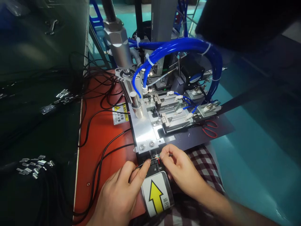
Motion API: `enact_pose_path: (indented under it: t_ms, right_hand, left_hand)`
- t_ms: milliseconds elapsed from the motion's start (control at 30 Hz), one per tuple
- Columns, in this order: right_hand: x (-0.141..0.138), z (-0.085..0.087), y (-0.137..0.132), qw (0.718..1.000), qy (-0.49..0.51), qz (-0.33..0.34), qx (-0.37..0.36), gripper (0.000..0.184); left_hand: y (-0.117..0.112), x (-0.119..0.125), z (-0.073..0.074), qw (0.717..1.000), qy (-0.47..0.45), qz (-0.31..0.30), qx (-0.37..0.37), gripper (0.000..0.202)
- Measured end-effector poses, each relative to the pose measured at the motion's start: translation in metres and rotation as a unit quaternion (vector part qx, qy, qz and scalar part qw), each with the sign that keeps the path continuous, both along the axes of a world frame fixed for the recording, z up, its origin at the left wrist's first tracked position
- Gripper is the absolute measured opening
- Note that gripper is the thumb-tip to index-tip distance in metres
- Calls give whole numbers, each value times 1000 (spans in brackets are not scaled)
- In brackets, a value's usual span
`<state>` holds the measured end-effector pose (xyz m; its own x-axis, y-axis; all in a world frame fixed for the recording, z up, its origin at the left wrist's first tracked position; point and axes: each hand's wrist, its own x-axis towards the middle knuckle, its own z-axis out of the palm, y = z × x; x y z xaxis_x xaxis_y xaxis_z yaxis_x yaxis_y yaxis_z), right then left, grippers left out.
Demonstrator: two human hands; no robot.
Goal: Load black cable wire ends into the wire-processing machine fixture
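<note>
In the head view my left hand [119, 188] is closed round a thin black cable [139, 165], its index finger stretched along the cable toward the end. At that end sits a tiny connector-like part with fine coloured wires [157, 156]. My right hand [178, 166] pinches this part between thumb and index finger, whose tips hide some of it. Both hands are at the front of a metal machine with a silver plate [143, 133]. Just below them is a yellow arrow label [156, 196].
Blue air hoses [183, 45] arch over the machine's cylinders. Red-handled scissors [210, 128] lie at its right. Black cables [101, 157] cross the red surface [113, 172]. At left, bundles of cables with metal ends [35, 166] rest on a dark green mat [58, 135], with a wrench [53, 26] farther back.
</note>
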<state>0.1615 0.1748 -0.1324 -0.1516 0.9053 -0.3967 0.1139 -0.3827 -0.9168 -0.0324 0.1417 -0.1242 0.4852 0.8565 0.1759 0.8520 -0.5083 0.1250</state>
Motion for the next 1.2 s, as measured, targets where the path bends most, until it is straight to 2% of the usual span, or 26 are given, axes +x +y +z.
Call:
enact_pose_path:
  t_ms: [67, 133, 400, 700, 800, 967, 1033, 1200]
  right_hand:
    - [1, -2, 0, 997, 56, 7, -45, 20]
    - [3, -4, -1, 996, 79, 11, -50, 22]
    - [0, -1, -1, 999, 38, -21, 23, 18]
    - [-6, -5, -4, 997, 45, -36, 42, 19]
    - [-7, -4, -2, 998, 45, -44, 20, 21]
    - [-4, -8, 4, 987, 129, -36, -94, 20]
    - [0, -9, 6, 981, 153, -28, -120, 23]
    - [4, -5, 6, 985, 146, -20, -84, 29]
  left_hand:
    - [0, 0, -1, 1000, -5, 2, 5, 42]
    - [0, 1, -1, 1000, -5, 1, -6, 41]
    - [0, 0, -4, 999, -32, -2, 10, 41]
    - [-1, 0, -3, 1000, -26, -2, 11, 42]
    - [0, 1, 2, 1000, -6, -2, -10, 42]
    - [1, 1, 7, 1000, 0, -6, -11, 42]
    - [1, 1, 7, 1000, -1, -3, -11, 43]
    - [1, 0, 6, 1000, 7, -2, -17, 45]
